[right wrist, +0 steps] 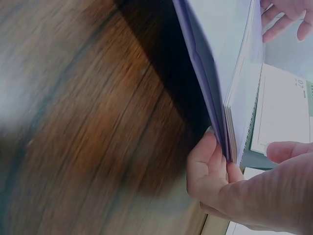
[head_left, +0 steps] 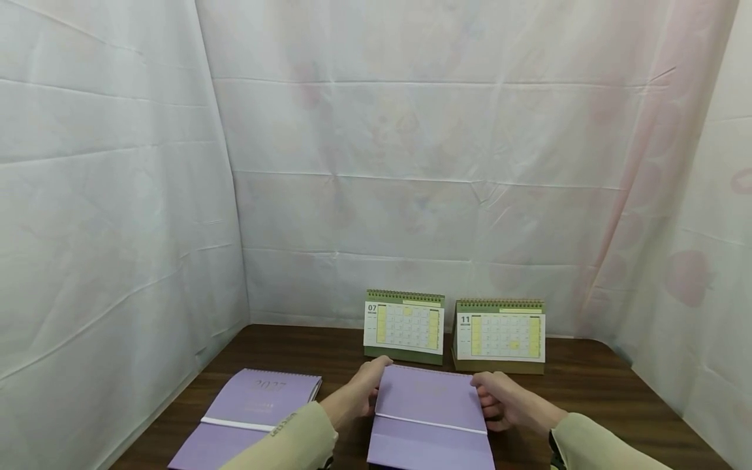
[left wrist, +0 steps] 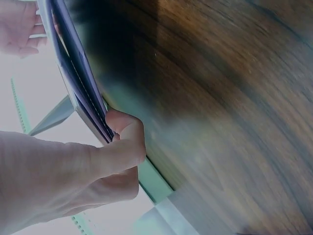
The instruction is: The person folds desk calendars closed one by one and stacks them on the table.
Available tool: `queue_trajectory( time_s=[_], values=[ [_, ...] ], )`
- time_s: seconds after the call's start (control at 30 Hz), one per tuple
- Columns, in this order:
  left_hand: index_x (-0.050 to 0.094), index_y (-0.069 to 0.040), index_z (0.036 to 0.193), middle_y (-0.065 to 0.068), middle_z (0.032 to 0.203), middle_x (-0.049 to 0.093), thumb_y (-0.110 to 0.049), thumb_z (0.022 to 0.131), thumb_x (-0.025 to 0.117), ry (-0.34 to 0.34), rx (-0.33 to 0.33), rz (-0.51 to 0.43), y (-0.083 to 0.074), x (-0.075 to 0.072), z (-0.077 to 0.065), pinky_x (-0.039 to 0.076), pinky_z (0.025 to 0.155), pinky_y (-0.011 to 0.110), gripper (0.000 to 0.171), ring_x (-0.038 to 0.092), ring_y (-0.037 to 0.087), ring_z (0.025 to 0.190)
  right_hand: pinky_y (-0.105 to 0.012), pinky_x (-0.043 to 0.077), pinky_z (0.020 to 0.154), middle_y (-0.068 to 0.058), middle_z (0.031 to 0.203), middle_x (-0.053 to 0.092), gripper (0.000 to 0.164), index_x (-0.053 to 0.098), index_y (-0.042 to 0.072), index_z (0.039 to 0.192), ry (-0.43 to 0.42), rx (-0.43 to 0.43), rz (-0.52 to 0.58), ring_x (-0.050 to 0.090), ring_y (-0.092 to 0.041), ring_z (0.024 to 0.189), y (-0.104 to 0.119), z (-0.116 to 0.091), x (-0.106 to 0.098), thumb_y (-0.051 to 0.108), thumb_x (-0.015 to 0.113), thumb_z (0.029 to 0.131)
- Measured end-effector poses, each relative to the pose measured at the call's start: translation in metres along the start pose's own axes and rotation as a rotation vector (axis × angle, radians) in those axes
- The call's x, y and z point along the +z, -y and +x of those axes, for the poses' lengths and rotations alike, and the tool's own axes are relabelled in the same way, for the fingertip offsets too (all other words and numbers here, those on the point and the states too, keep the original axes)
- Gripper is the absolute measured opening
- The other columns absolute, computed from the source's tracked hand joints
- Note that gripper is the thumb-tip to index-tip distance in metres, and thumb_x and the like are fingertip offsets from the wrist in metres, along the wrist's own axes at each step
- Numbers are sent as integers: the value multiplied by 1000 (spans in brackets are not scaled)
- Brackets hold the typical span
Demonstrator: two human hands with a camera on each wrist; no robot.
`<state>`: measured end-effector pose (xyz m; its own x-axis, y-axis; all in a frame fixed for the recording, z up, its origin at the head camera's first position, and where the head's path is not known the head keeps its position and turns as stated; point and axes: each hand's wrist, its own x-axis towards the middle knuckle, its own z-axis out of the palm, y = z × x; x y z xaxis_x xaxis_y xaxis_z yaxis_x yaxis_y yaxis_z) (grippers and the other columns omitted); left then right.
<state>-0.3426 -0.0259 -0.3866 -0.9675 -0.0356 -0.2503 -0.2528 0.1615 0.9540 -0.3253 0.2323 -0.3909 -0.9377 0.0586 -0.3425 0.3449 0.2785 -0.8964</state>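
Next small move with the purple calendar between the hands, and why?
I'd probably ease the layers of the held purple calendar apart so it can stand: the left hand and right hand grip it near its far corners, the wrist views show a gap between layers, and the 07 calendar and 11 calendar behind stand upright.

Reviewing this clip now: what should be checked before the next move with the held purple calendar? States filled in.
1. Left hand grips the held purple calendar's left side: ok.
2. Right hand grips its right side: ok.
3. Calendars 07 and 11 stand upright behind: ok.
4. Other purple calendar lies apart, to the left: ok.
5. Left sleeve clear of that other calendar: cannot tell; they overlap in the head view.
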Motion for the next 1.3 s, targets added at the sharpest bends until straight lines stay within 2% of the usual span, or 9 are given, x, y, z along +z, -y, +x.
queue_trajectory(
  time_s=[0.37, 0.6, 0.87, 1.03, 1.3],
  values=[
    [41, 6, 134, 32, 126, 48, -37, 85, 53, -52, -19, -2, -3, -17, 0, 41, 92, 66, 66, 48, 41, 111, -40, 53, 64, 2, 63, 43, 18, 46, 10, 76, 3, -26, 7, 47, -13, 58, 4, 4, 17, 23, 52, 88],
    [42, 8, 132, 32, 123, 48, -39, 87, 52, -68, -1, 9, -2, -29, 3, 44, 89, 62, 65, 48, 41, 108, -39, 54, 64, -1, 68, 46, 19, 49, 5, 85, 12, -33, 10, 50, -15, 60, 10, 4, 27, 23, 52, 89],
    [44, 5, 129, 27, 119, 47, -38, 87, 51, -79, 0, -1, -3, -41, 2, 48, 80, 50, 60, 47, 37, 103, -39, 55, 66, -13, 85, 54, 30, 48, -5, 102, 29, -38, 7, 57, -23, 73, 18, 4, 37, 23, 51, 91],
    [41, 5, 133, 30, 121, 47, -39, 89, 50, -83, 18, 1, -4, -49, 2, 49, 80, 51, 62, 48, 39, 104, -41, 55, 66, -14, 86, 53, 29, 48, -5, 102, 34, -51, 13, 57, -24, 75, 22, 6, 45, 22, 51, 91],
    [41, 5, 132, 30, 124, 46, -37, 87, 50, -76, 42, 10, -3, -62, 4, 49, 75, 43, 62, 50, 36, 103, -42, 56, 66, -15, 88, 53, 31, 48, -6, 103, 27, -64, 18, 56, -25, 75, 27, 10, 57, 23, 52, 91]
  ],
)
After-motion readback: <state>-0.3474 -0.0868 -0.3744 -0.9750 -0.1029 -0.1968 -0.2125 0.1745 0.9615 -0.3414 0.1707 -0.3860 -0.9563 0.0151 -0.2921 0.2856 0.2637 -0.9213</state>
